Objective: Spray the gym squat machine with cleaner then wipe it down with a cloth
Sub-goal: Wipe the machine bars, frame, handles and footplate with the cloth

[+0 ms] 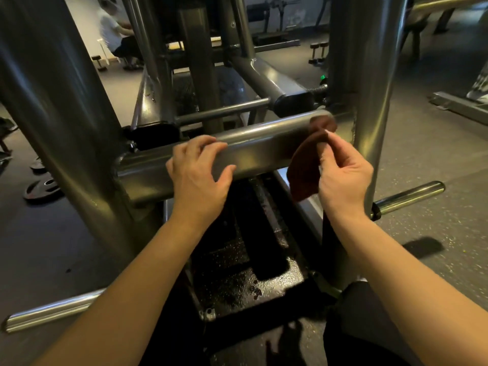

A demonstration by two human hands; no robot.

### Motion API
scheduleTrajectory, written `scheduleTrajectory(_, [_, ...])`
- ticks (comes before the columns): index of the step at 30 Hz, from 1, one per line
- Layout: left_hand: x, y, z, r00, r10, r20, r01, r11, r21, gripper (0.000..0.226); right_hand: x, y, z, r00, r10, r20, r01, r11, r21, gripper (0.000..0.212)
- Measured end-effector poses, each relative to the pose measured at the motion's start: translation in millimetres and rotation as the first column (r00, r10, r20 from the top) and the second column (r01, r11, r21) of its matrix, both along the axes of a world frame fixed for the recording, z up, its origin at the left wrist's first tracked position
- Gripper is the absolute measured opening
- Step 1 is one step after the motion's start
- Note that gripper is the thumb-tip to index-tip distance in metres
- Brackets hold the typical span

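At the foot of a gym squat machine (52,101), a person leans over the grey steel crossbar (253,143) that joins its two uprights, cloth in hand. The left hand (198,170) rests on the middle of the bar, fingers relaxed and laid over its top edge, thumb spread out along the front face, bracing rather than clasping. The right hand (343,175) is held just in front of the bar's right end, thumb and fingertips pinching a small brown cloth (303,167). The top of the cloth is bunched against the bar near the right upright, and the rest hangs down below the bar. No spray bottle is in view and neither hand holds one. The dark base plate (237,281) under the bar glistens with what look like fine droplets, which suggests cleaner has already gone on at least there. Whether the crossbar itself is wet cannot be told from its sheen. By that reading the spraying stage is over or paused and the wipe-down is under way, with the cloth at the right end of the crossbar. The stretch of bar under and beyond the left hand, both uprights, the speckled base plate and the chrome loading peg (412,194) to the right appear not yet wiped. Weight plates (42,188) lie on the floor to the left, and another person (116,35) sits in the background.
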State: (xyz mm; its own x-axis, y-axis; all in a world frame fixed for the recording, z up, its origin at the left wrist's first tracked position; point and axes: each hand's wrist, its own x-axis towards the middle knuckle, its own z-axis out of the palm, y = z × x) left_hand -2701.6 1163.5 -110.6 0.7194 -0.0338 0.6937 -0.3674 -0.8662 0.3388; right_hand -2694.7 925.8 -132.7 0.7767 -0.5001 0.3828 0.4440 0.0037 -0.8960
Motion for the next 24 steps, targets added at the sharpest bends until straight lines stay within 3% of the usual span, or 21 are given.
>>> scheduleTrajectory(2, [9.8,11.8,8.5,0.994,0.106,0.011,-0.107,0.993,0.058,0.056,28.8,-3.4,-5.4,0.996,-0.084,0.009,0.083,0.959,-0.27,0.034])
scheduleTrajectory(5, [21.8,32.8,11.1,0.977,0.212,-0.04,-0.206,0.971,0.118,0.063,55.7,25.2,-28.9,0.989,-0.143,0.032,0.134,0.793,-0.594,0.052])
scheduleTrajectory(8, [27.2,53.4,7.3,0.968,0.23,-0.097,-0.219,0.97,0.11,0.061,54.4,70.1,-38.2,0.98,-0.09,0.18,0.195,0.642,-0.742,0.063])
scheduleTrajectory(11, [29.4,61.8,6.6,0.972,0.21,-0.104,-0.199,0.974,0.103,0.058,47.9,90.1,-36.9,0.973,0.064,0.224,0.183,0.387,-0.904,0.07])
scheduleTrajectory(13, [29.8,63.1,7.8,0.972,0.204,-0.12,-0.192,0.976,0.102,0.058,55.4,70.6,-36.4,0.962,0.103,0.252,0.216,0.276,-0.936,0.069])
scheduleTrajectory(15, [29.8,64.7,7.6,0.974,0.193,-0.12,-0.181,0.978,0.099,0.058,68.8,34.4,-36.5,0.972,0.031,0.235,0.215,0.299,-0.929,0.071])
scheduleTrajectory(17, [29.3,65.3,5.5,0.977,0.182,-0.112,-0.172,0.981,0.091,0.058,83.6,-3.7,-32.1,0.972,-0.141,0.189,0.231,0.414,-0.88,0.071])
scheduleTrajectory(20, [30.4,63.2,3.5,0.976,0.193,-0.102,-0.188,0.98,0.06,0.057,91.5,-13.5,-24.3,0.934,-0.327,0.144,0.3,0.499,-0.813,0.066])
scheduleTrajectory(24, [30.9,62.1,2.1,0.978,0.189,-0.091,-0.187,0.982,0.023,0.057,72.8,44.0,-22.3,0.956,-0.283,0.072,0.234,0.593,-0.771,0.067])
